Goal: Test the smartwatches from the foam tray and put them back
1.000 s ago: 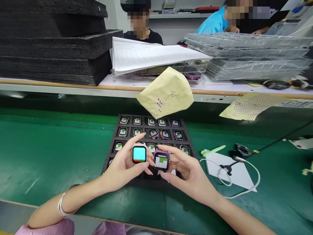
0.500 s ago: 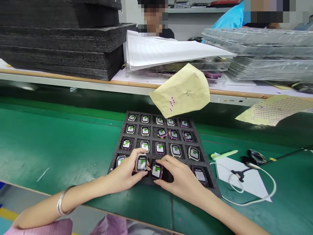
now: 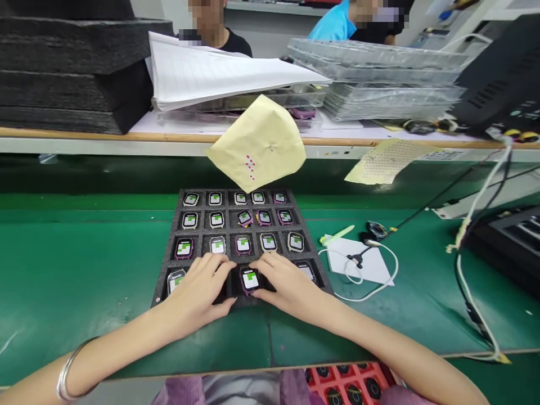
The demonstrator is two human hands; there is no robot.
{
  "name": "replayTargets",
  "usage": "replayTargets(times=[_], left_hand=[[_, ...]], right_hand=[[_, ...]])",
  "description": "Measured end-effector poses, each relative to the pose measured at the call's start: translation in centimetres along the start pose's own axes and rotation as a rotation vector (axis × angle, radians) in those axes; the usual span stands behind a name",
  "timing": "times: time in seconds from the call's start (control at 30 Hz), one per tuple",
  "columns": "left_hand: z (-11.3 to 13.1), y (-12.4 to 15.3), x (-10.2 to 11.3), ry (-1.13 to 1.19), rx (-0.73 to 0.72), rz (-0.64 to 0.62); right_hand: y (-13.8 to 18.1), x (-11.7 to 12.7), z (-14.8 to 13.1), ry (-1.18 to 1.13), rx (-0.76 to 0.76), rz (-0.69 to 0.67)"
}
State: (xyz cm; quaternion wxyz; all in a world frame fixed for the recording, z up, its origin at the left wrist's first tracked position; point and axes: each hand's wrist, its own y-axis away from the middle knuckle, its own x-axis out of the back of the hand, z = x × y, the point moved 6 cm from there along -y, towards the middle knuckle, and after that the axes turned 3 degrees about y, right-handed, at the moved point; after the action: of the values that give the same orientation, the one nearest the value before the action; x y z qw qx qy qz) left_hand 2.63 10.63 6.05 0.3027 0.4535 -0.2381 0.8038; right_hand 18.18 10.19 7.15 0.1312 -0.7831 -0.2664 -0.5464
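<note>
A black foam tray [image 3: 165, 264] with smartwatches in its compartments lies before me. My right hand [image 3: 287, 281] grips a purple-framed smartwatch [image 3: 250, 279] between thumb and fingers, at the front row's middle compartment. Its lit screen faces up. Over the compartment just left of it, my left hand [image 3: 200, 289] curves with thumb and forefinger apart; no watch shows between them. Any watch beneath that hand is hidden. A clear-edged smartwatch [image 3: 174, 279] sits in the front-left compartment, partly behind my left hand. Another smartwatch [image 3: 306, 271] at front right shows beyond my right hand.
Right of the tray lie a white card [image 3: 358, 260], a green pen [image 3: 337, 235] and a white cable [image 3: 375, 295]. A yellow paper [image 3: 261, 143] hangs from the shelf edge [image 3: 169, 147]. Below the bench is a red tray [image 3: 323, 382]. Two people sit beyond the shelf.
The pale-framed watch has left my left fingers and is out of sight; that hand has opened. My right hand has lowered the purple watch to the compartment. The view has swung right.
</note>
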Motion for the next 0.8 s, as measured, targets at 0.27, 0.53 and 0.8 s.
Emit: replayTargets(times=[0.27, 0.53, 0.8], left_hand=[[3.3, -3.1, -0.4, -0.009, -0.026, -0.086], [1.0, -1.6, 3.2, 0.0, 0.048, 0.066], [1.7, -0.8, 3.0, -0.024, -0.034, 0.056]], right_hand=[[-1.9, -0.1, 0.6, -0.066, -0.004, -0.03], [-3.2, 1.4, 0.6, -0.202, 0.062, 0.042], [-0.6, 0.2, 0.4, -0.114, 0.096, 0.014]])
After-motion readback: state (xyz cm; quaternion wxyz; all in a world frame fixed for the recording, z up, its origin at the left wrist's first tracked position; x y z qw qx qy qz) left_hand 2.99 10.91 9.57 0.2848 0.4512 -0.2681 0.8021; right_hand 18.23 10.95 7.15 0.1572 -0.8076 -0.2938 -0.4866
